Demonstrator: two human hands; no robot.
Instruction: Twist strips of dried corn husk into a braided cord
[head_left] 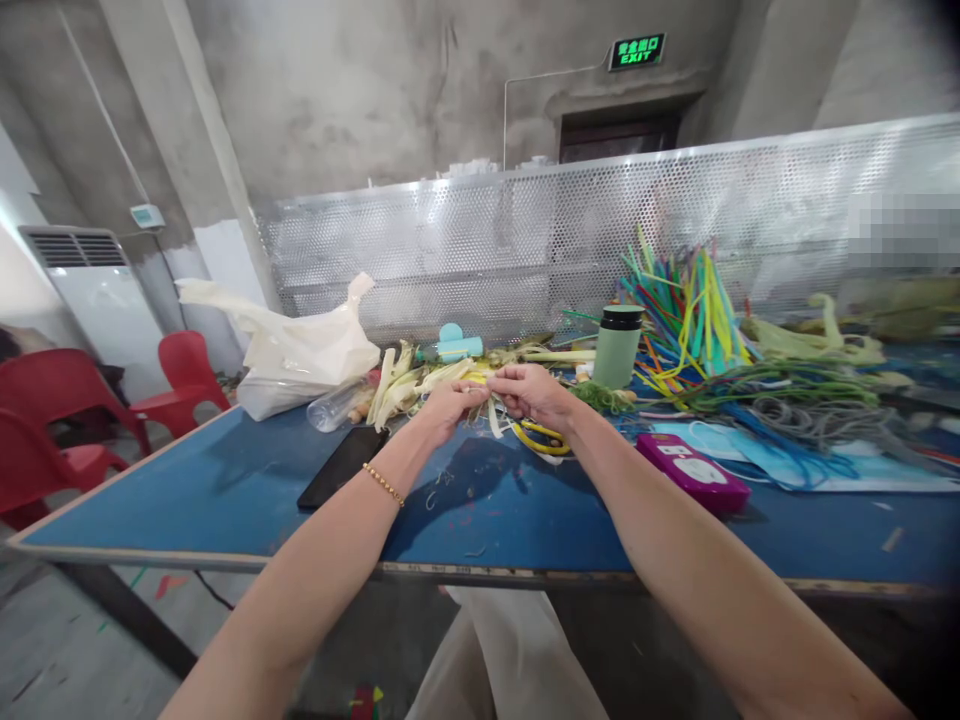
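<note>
Tabletop (510,540) in blue, perforated panel (420,235) behind, grey wall (337,90) above

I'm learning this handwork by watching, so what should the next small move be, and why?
Perhaps ease the right hand slightly away from the left hand: their fingertips come so close together that whatever lies between them is hard to make out, and a small gap might show it, and the pale strip just below, more clearly.
</note>
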